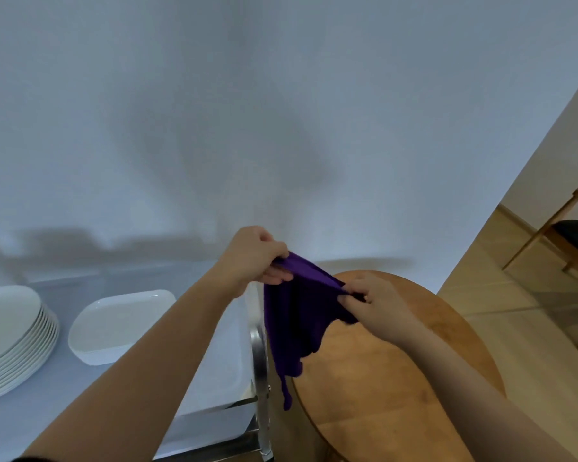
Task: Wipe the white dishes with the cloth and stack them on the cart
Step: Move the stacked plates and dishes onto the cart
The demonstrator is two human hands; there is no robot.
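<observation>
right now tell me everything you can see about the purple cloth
The purple cloth is a soft, dark violet fabric, held up in the air and stretched along its top edge between both hands. The left hand pinches one upper corner, the right hand the other, slightly lower. The rest hangs limp in folds, a thin strip trailing lowest, in front of the cart's metal post and the round wooden table.

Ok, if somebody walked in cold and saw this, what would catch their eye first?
Probably the purple cloth, stretched in mid-air between the left hand and the right hand, each pinching an upper corner while the rest hangs above the round wooden table. Next, the stack of white plates at far left, with a white rectangular dish beside it on the pale surface.
</observation>
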